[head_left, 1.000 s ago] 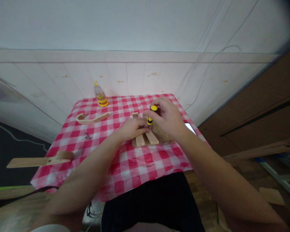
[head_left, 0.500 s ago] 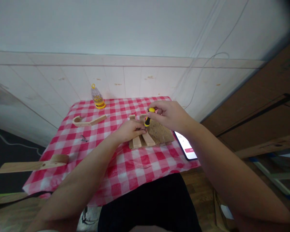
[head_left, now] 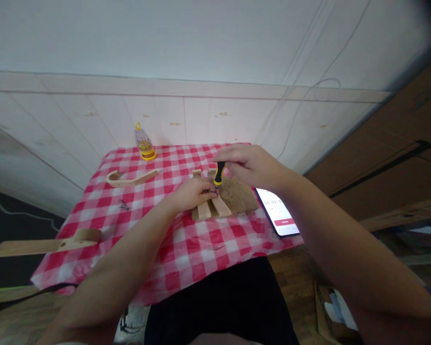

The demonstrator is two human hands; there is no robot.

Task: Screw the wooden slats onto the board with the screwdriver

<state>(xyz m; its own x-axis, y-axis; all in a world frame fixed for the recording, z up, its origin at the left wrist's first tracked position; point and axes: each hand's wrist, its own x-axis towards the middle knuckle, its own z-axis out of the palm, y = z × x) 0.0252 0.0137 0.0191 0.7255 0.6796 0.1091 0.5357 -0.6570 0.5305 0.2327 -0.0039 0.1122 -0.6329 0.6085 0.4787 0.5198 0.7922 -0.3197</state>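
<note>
Over the top of a black and yellow screwdriver [head_left: 219, 175], my right hand [head_left: 253, 165] is closed, its fingers curled on the handle. The screwdriver stands almost upright, its tip down at a flat wooden piece [head_left: 221, 207]. My left hand [head_left: 193, 192] presses its bent fingers on the wood beside the tip, gripping the piece; what lies right under the fingertips is hidden. A second wooden piece [head_left: 203, 210] lies alongside. Both rest on a brown, pitted board [head_left: 242, 197].
A checked tablecloth [head_left: 181, 244] covers the table. At the back left stands a clear bottle-shaped case [head_left: 144, 143] with a yellow base. A hook-shaped wooden piece [head_left: 129, 181], small metal bits [head_left: 123, 205] and another wooden piece [head_left: 45, 246] lie left. A lit phone [head_left: 280, 215] lies right.
My right hand has shifted slightly left and its fingers have moved over the screwdriver's top, covering the yellow end. More of the phone shows. My left hand stays in place.
</note>
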